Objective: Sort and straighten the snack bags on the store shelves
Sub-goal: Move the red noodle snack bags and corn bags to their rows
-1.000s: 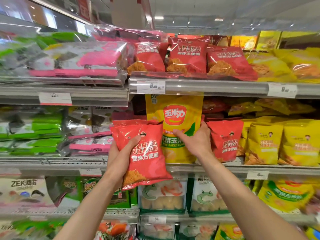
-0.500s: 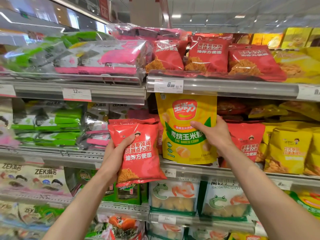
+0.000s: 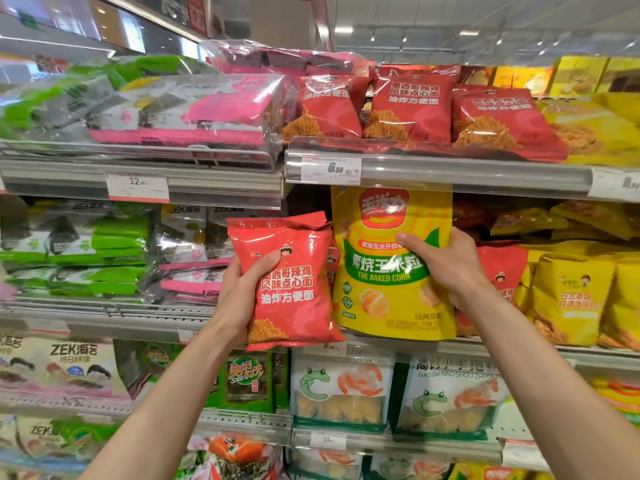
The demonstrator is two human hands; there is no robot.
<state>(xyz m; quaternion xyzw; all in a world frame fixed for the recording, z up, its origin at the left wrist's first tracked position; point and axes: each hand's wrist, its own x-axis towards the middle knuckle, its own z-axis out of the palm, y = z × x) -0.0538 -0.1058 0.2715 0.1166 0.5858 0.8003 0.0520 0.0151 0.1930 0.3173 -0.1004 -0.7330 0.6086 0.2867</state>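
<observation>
Head view: the left hand grips a red noodle-snack bag by its left edge, thumb across the front and fingers curled behind it, holding it upright in front of the middle shelf. The right hand grips a tall yellow baked-corn pouch, thumb pressed on the printed face and the remaining fingers wrapped round its right edge.

Compared with a second ago, the yellow pouch has come forward and down: its top now sits just under the upper shelf rail and its whole front is readable, its bottom at the shelf lip. The right hand has moved from the pouch's lower right corner up to its middle. The red bag stays in the left hand, now touching the pouch's left side.

My reading is that the pouch is being pulled out as a stray among the red bags and yellow bags, so both held bags are not yet sorted.
</observation>
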